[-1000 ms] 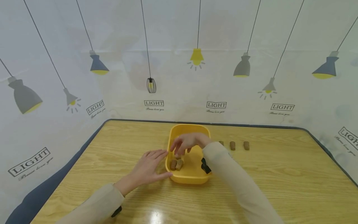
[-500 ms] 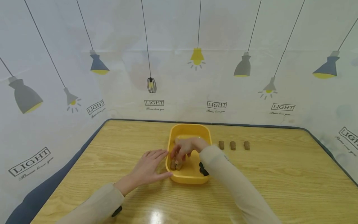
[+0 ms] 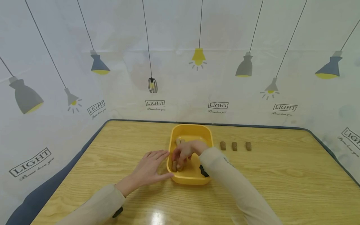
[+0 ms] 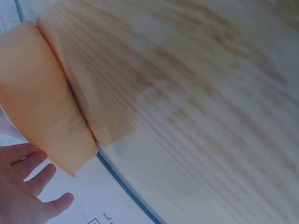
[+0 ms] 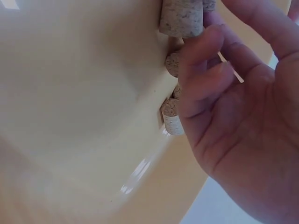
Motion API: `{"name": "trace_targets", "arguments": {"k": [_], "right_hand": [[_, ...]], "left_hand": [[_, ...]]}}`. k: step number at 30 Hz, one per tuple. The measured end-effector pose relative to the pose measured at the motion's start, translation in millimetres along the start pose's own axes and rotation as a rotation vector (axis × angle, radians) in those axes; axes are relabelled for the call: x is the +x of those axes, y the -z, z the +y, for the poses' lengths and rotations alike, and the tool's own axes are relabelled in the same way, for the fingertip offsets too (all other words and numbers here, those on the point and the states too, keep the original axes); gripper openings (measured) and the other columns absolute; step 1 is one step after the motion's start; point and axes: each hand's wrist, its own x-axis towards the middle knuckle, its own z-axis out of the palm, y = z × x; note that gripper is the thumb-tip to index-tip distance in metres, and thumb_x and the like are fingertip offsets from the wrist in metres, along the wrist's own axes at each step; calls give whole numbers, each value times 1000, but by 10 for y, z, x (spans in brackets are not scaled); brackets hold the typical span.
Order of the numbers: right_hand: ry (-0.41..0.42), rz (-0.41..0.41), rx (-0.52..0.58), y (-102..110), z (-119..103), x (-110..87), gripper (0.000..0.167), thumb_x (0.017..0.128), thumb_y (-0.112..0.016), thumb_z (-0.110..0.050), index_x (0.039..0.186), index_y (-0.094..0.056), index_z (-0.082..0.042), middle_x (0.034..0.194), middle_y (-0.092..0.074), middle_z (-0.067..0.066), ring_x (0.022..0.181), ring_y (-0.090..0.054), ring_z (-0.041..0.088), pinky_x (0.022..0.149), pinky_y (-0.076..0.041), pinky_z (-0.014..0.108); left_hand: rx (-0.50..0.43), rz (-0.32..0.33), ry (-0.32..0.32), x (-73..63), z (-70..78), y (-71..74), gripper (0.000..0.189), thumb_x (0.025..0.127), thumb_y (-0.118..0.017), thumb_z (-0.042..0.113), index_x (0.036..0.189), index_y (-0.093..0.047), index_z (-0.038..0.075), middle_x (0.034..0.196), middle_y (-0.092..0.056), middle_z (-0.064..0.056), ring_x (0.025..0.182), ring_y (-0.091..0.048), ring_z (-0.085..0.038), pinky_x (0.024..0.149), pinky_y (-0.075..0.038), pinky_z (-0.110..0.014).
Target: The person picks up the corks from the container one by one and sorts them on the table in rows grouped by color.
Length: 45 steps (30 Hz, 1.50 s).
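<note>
My left hand [image 3: 150,168] lies with spread fingers against the near left side of a yellow plastic bin [image 3: 192,180]; the left wrist view shows its fingertips at the rim. Inside the bin, my right hand [image 3: 186,151] reaches down and pinches a cork [image 5: 181,18] with thumb and index finger, their tips out of the right wrist frame. Another cork [image 3: 174,166] stands right beside it by the left wall. Farther back in the bin, a pale cork [image 3: 178,142] shows past the hand. The right hand's other fingers are curled, with more corks [image 5: 172,116] behind them.
Three corks, including a right-hand one [image 3: 248,146], stand in a spaced row on the wooden table [image 3: 281,175] to the right of the bin. A white backdrop [image 3: 180,78] printed with lamps rises behind the table's dark edge.
My right hand has come down toward the near left corks in the bin and closed in on one. Corks at the bin's back left have come into view. My left hand has stayed still.
</note>
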Motion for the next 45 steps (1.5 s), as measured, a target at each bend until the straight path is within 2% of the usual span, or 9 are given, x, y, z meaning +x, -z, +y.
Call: {"name": "trace_targets", "arguments": {"k": [5,11,24,30,36,45], "right_hand": [[7,-3,9,-7,-21,13,23,75,-71,-18,95,-59,-16,87,-55,-3,70,-47,9,61,-41,24],[-27,11,-13,-11,-46,20,23,74,-72,-22,92,-59,-17,88,-54,-4,74,-47,10,63,-40,24],[8,5,-9,-41,-58,1,19,75,-71,-15,91,-59,-13,84,-53,-2,64,-46,9,54,-39,19],[15,-12,12,-1,-31,-17,20,76,-70,-15,92,-58,-12,88,-52,-2,70,-46,9,58,-40,21],[20,62,-1,114,37,-100,21,75,-71,-17,90,-56,-13,84,-53,-2,65,-45,11,51,-35,21],[77,190,121,351,163,-303,21,77,-67,-13,94,-55,-9,85,-56,2,69,-48,16,52,-36,24]], "left_hand": [[-2,6,1,7,3,5,82,77,-43,67,130,-44,5,129,-44,-10,118,-37,-27,94,-27,-49],[0,4,2,10,-1,-1,82,77,-42,68,130,-44,6,129,-44,-11,119,-37,-28,94,-26,-48],[-1,-7,-2,14,-7,-12,82,77,-42,68,131,-43,6,130,-43,-10,119,-36,-28,95,-26,-48],[12,0,-8,16,-2,-20,82,77,-41,68,130,-44,5,129,-44,-10,118,-37,-28,94,-27,-48],[9,-1,-11,14,5,-20,82,77,-42,68,131,-43,5,130,-43,-9,119,-36,-27,95,-26,-47],[12,-8,-5,7,0,-5,82,77,-40,68,130,-43,5,130,-43,-8,119,-36,-26,95,-27,-48]]}}
